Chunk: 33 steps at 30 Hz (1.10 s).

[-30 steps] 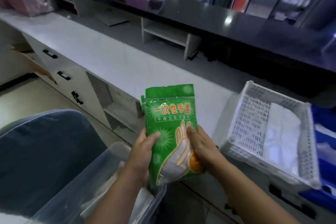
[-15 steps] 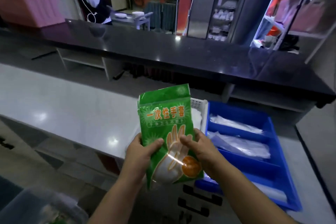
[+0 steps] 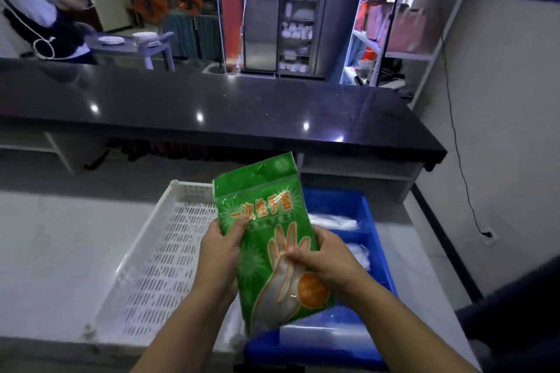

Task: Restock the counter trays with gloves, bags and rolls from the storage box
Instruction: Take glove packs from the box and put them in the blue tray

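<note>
Glove packet (image 3: 266, 221), green with a printed hand outline and orange lettering, is held upright and slightly tilted above the line where two trays meet.

Setting: a pale table (image 3: 60, 251) runs across the foreground. Behind and above it lies a black serving ledge (image 3: 212, 106) with bright reflections.

Trays: a white perforated tray (image 3: 157, 254) stands on the table to the left. A blue tray (image 3: 333, 201) stands just beside it on the right, and the two appear to touch. The blue tray is divided into compartments, and the rear ones contain clear plastic bags (image 3: 333, 221).

Packet: its top rises past the far rims of both trays, and its lower end hangs in front of the blue tray's near compartment. Whether it touches anything there cannot be told.

Hands: the left hand (image 3: 219, 248) grips the packet's left edge, with the thumb on the front face and the fingers curled behind. The right hand (image 3: 330, 260) grips the right edge lower down, with the thumb laid across the printed hand outline.

Background: a metal shelving unit (image 3: 409, 24) stands at the right, and a person (image 3: 36, 9) stands at the far left.
</note>
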Tool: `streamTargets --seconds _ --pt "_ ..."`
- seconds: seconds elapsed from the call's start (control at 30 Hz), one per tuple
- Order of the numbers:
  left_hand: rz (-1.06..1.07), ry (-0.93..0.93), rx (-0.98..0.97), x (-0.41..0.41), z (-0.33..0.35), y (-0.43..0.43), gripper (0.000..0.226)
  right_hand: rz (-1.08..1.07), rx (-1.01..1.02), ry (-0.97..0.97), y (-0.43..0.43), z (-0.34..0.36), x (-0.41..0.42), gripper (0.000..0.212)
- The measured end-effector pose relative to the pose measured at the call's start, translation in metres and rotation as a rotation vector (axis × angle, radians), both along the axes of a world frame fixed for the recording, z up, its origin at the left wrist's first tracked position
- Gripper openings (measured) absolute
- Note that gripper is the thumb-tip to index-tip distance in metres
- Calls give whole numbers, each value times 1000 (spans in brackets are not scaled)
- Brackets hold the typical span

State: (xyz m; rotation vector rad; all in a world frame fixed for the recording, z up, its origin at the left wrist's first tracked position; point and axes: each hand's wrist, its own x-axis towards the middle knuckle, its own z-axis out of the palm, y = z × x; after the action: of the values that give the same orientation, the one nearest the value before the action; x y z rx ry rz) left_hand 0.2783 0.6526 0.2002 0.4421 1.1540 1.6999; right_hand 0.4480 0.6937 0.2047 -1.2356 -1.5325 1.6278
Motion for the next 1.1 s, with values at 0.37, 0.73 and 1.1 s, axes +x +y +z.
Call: streamTargets --seconds 0.37,0.73,1.1 --pt "-379 1060 -102 14 -41 139 16 -263 552 -680 122 51 67 22" --pt "-876 1724 -212 58 -86 212 45 -302 688 -892 162 43 108 18" --pt "-835 1607 -578 70 -88 210 31 -238 608 -745 183 41 134 18"
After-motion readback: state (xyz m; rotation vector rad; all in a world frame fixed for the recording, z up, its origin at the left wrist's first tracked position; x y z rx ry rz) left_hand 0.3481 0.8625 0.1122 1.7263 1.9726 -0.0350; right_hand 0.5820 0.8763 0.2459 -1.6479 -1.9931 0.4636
